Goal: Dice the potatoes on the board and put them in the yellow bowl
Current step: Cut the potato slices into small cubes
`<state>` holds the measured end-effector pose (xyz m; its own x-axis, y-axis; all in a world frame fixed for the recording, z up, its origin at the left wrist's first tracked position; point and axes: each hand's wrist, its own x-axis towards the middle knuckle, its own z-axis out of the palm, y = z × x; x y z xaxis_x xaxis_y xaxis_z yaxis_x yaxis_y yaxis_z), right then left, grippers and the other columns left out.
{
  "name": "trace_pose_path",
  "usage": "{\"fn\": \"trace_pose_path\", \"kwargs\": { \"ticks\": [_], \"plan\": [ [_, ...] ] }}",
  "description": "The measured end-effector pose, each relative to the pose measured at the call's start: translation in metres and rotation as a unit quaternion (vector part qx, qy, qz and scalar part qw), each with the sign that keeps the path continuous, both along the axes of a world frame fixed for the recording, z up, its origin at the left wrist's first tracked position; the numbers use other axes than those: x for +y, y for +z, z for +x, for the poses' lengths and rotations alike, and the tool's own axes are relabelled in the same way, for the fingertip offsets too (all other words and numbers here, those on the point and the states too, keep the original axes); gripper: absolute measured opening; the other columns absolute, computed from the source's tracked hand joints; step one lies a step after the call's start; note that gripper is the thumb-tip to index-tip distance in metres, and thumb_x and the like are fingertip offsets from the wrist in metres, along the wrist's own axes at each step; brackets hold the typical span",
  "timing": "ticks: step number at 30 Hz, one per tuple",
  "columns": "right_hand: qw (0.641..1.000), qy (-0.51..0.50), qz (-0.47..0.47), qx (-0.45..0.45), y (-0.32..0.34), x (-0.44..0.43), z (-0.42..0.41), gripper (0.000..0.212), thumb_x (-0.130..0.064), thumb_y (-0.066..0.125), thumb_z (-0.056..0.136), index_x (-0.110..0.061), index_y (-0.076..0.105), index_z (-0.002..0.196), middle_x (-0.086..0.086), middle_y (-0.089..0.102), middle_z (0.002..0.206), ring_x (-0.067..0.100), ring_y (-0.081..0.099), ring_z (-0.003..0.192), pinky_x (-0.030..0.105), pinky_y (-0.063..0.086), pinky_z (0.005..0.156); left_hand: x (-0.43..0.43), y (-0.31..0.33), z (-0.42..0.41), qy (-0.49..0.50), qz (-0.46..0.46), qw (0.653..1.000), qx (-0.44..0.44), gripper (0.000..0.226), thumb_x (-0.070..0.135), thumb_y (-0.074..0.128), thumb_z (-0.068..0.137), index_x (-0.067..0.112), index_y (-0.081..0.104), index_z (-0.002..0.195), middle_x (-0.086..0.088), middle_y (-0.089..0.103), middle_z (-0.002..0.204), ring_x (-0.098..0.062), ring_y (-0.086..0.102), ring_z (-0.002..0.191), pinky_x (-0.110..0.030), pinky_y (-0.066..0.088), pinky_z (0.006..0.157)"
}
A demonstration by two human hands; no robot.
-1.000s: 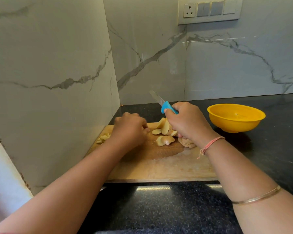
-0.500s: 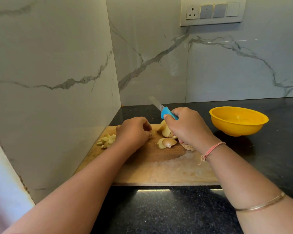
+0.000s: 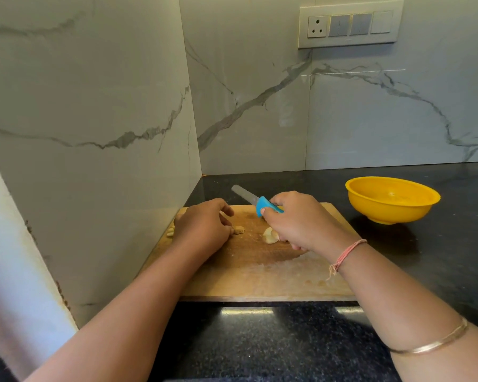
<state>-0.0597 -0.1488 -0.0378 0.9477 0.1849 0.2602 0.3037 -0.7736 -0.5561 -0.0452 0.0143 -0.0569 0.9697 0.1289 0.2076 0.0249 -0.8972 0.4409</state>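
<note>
Right grip (image 3: 295,221) is clasping the knife (image 3: 255,202); I'm aiming to pin the potato piece (image 3: 238,230) beside my left grip (image 3: 204,224), hold unclear.

The cutting board (image 3: 260,271) is made of bare wood, matt and worn, with a paler scuffed patch towards its near edge. The countertop (image 3: 260,343) is finished in black speckled stone, polished enough that light is mirrored in it. The wall tiles (image 3: 370,119) are given a smooth, faintly glossy marble look. The yellow bowl (image 3: 384,213) is moulded in shiny plastic. The knife (image 3: 255,201) is fitted with a blue plastic handle and what appears to be a dull metal blade.
</note>
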Motion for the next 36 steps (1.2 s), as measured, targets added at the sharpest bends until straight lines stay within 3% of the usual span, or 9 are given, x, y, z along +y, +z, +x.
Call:
{"fn": "trace_pose_path", "kwargs": {
  "ticks": [7, 12, 16, 17, 20, 27, 31, 36],
  "plan": [
    [0.994, 0.031, -0.092, 0.043, -0.004, 0.002, -0.022, 0.044, -0.031, 0.041, 0.099, -0.030, 0.038, 0.143, -0.005, 0.053, 0.076, 0.007, 0.048, 0.051, 0.017, 0.036, 0.043, 0.000, -0.006, 0.004, 0.009, -0.010, 1.000, -0.018, 0.026, 0.032, 0.068, 0.086, 0.034, 0.054, 0.108, 0.012, 0.068, 0.095, -0.011, 0.059, 0.098, -0.040, 0.046, 0.094],
    [0.994, 0.026, -0.103, 0.026, -0.010, 0.001, -0.034, 0.046, -0.033, 0.041, 0.098, -0.033, 0.034, 0.144, -0.003, 0.058, 0.114, 0.006, 0.046, 0.061, 0.017, 0.038, 0.050, 0.001, -0.008, 0.009, 0.016, -0.023, 0.999, -0.019, 0.024, 0.030, 0.067, 0.085, 0.035, 0.054, 0.105, 0.011, 0.067, 0.094, -0.012, 0.060, 0.095, -0.039, 0.048, 0.092],
    [0.992, 0.017, -0.126, 0.017, -0.008, 0.004, -0.043, 0.046, -0.033, 0.038, 0.099, -0.031, 0.033, 0.145, -0.003, 0.055, 0.126, 0.009, 0.055, 0.088, 0.022, 0.048, 0.072, 0.000, -0.010, 0.010, 0.018, -0.022, 0.999, -0.017, 0.019, 0.029, 0.067, 0.085, 0.035, 0.053, 0.096, 0.010, 0.066, 0.095, -0.013, 0.059, 0.094, -0.039, 0.049, 0.092],
    [0.991, 0.013, -0.132, 0.018, -0.007, 0.005, -0.045, 0.046, -0.033, 0.038, 0.099, -0.030, 0.034, 0.145, -0.003, 0.056, 0.125, 0.010, 0.055, 0.092, 0.022, 0.048, 0.074, 0.000, -0.010, 0.010, 0.019, -0.023, 0.999, -0.017, 0.019, 0.029, 0.067, 0.085, 0.035, 0.053, 0.095, 0.010, 0.066, 0.095, -0.013, 0.059, 0.094, -0.039, 0.049, 0.092],
    [0.989, 0.007, -0.142, 0.033, -0.004, 0.009, -0.047, 0.042, -0.031, 0.039, 0.098, -0.025, 0.041, 0.140, -0.002, 0.055, 0.102, 0.009, 0.050, 0.070, 0.019, 0.042, 0.056, 0.000, -0.011, 0.012, 0.019, -0.034, 0.999, -0.022, 0.018, 0.026, 0.068, 0.085, 0.035, 0.054, 0.093, 0.010, 0.066, 0.092, -0.013, 0.060, 0.094, -0.040, 0.049, 0.092],
    [0.984, 0.010, -0.158, 0.077, 0.011, 0.024, -0.046, 0.030, -0.021, 0.041, 0.097, -0.015, 0.050, 0.125, 0.001, 0.047, 0.069, 0.010, 0.045, 0.050, 0.020, 0.038, 0.046, 0.001, -0.011, 0.013, 0.012, -0.042, 0.999, -0.013, 0.020, 0.024, 0.069, 0.084, 0.033, 0.056, 0.095, 0.009, 0.066, 0.091, -0.013, 0.061, 0.092, -0.041, 0.050, 0.089],
    [0.982, 0.014, -0.165, 0.091, 0.011, 0.024, -0.050, 0.031, -0.022, 0.041, 0.098, -0.016, 0.047, 0.128, 0.002, 0.050, 0.070, 0.010, 0.049, 0.047, 0.020, 0.042, 0.043, -0.002, -0.008, 0.010, 0.027, -0.017, 0.999, -0.015, 0.017, 0.030, 0.067, 0.084, 0.034, 0.055, 0.095, 0.010, 0.065, 0.090, -0.012, 0.058, 0.092, -0.040, 0.048, 0.090],
    [0.980, 0.018, -0.189, 0.065, 0.004, 0.018, -0.061, 0.031, -0.024, 0.042, 0.098, -0.017, 0.047, 0.127, -0.003, 0.048, 0.076, 0.008, 0.048, 0.059, 0.020, 0.040, 0.050, -0.002, -0.007, 0.008, 0.032, 0.003, 0.999, -0.018, 0.018, 0.032, 0.065, 0.085, 0.035, 0.055, 0.099, 0.010, 0.065, 0.094, -0.013, 0.056, 0.099, -0.038, 0.044, 0.093]
  ]
}}
